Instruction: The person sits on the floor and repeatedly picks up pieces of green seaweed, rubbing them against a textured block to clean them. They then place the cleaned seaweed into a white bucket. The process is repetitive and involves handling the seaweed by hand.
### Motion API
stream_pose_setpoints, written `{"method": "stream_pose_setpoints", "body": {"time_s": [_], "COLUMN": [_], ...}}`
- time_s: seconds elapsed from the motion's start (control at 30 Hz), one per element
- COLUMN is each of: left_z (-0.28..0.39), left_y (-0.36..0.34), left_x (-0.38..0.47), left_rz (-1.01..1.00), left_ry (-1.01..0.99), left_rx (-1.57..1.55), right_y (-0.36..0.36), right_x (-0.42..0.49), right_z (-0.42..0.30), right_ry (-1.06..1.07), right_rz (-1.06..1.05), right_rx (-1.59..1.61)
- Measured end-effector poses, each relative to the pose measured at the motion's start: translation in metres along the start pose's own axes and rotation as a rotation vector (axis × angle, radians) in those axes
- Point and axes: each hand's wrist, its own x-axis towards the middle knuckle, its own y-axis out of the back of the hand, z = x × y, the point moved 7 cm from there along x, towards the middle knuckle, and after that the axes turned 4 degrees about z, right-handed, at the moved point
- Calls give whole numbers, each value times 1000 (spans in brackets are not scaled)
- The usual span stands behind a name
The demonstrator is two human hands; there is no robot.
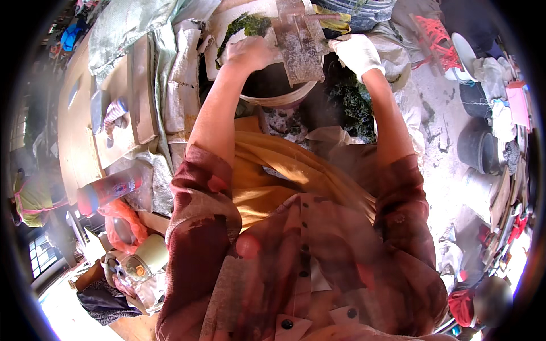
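Note:
A worn board (300,51), speckled with white grains, lies across a round tub (277,101) with a pale rim and dark inside. My left hand (252,53), bare and slightly blurred, is at the left side of the board, its fingers curled; whether it holds anything cannot be told. On the other side my right hand (358,54), in a white knit glove, has its fingers bent at the board's edge, near a small dark piece that I cannot make out. Dark green, seaweed-like leaves (251,25) lie on a white surface behind my left hand. More such leaves (354,106) are heaped below my right hand.
Cardboard (117,106) and woven plastic sacks (123,30) are at the left, with a red cylindrical container (111,189) below. A black tub (367,10) stands at the top. Dark buckets (475,145) and red netting (437,42) are at the right. People are partly visible at the edges.

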Motion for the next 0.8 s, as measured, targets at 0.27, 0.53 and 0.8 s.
{"method": "stream_pose_setpoints", "body": {"time_s": [0.27, 0.53, 0.8], "left_z": [66, 43, 104], "left_y": [55, 64, 61], "left_x": [-25, -26, -55], "left_rz": [312, 82, 46], "left_ry": [-270, -157, -558], "left_rx": [-494, -1171, -1164], "right_y": [17, 53, 22], "right_x": [-51, -52, -60], "right_z": [-75, -45, -35], "right_ry": [-209, -118, -32], "right_rz": [-283, -371, -247], "right_rx": [778, 962, 873]}}
